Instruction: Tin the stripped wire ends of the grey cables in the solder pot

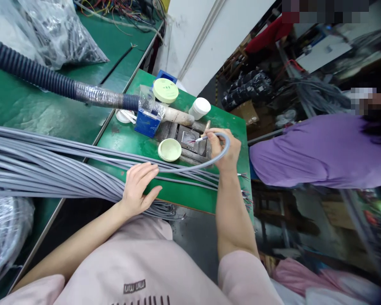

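Observation:
My right hand [226, 148] is closed around a grey cable [206, 164] close to its stripped end. The cable bends in a loop over that hand, and its thin dark-red wires point left onto the shiny square surface of a small metal pot [189, 141]. Fingers stretched out, my left hand [142, 186] lies on a thick bundle of grey cables [104, 182] and grips nothing I can see. A shallow pale-green dish [169, 150] sits just left of the pot. Above the pot ends a pale pipe nozzle [179, 116].
A ribbed black hose [34, 70] runs across to a blue box [147, 123]. Behind the pot stand a white jar [200, 107] and a round pale-yellow tin [165, 90]. A person in a purple top [317, 150] is at the right. Plastic bags [63, 34] lie at upper left.

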The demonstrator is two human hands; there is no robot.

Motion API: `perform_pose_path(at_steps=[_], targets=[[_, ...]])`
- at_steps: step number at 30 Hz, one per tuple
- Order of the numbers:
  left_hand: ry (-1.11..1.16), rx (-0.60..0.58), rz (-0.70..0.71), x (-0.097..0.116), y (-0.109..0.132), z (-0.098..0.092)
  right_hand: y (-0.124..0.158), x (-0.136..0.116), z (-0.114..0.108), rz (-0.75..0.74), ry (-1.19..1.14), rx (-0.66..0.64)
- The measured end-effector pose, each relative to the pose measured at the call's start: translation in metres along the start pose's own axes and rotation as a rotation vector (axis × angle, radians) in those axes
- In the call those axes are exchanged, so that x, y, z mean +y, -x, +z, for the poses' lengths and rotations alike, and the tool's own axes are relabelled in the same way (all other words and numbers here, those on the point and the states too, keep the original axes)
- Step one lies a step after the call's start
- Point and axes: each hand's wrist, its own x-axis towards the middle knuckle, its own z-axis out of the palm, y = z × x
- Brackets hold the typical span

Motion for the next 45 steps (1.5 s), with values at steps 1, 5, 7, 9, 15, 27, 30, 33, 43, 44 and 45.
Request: perform_pose_path(at_steps=[1,5,7,9,15,27,30,33,43,44,45], targets=[[0.001,-0.002,0.002,0.0,0.0,0.0,-0.001,0.005,0.0,-0.004,0.009,0.004],[0.012,-0.014,0.005,-0.001,0.001,0.001,-0.007,0.023,0.005,-0.016,0.017,-0.007],[0.013,-0.017,0.004,-0.002,0.001,0.001,-0.01,0.032,0.009,-0.012,0.002,-0.025],[0.01,-0.019,0.005,-0.002,0.001,0.001,-0.012,0.04,0.014,-0.013,-0.018,-0.036],[0.002,-0.027,0.004,-0.001,0.0,0.001,-0.017,0.054,0.023,-0.026,-0.06,-0.058],[-0.017,-0.046,0.001,-0.001,0.0,0.002,-0.014,0.057,0.029,-0.008,-0.013,-0.095],[0.002,-0.03,0.004,-0.002,0.001,0.002,-0.007,0.042,0.014,-0.025,0.004,-0.053],[0.054,0.01,0.001,-0.001,-0.001,-0.001,0.009,0.009,-0.011,-0.078,-0.015,-0.003],[0.853,-0.247,-0.656,0.039,-0.027,0.004,0.104,-0.082,-0.045,-0.554,-0.12,-0.253],[0.921,-0.27,-0.735,0.042,-0.026,0.005,0.111,-0.084,-0.045,-0.559,-0.112,-0.263],[0.963,-0.283,-0.787,0.044,-0.026,0.005,0.116,-0.085,-0.044,-0.557,-0.113,-0.275]])
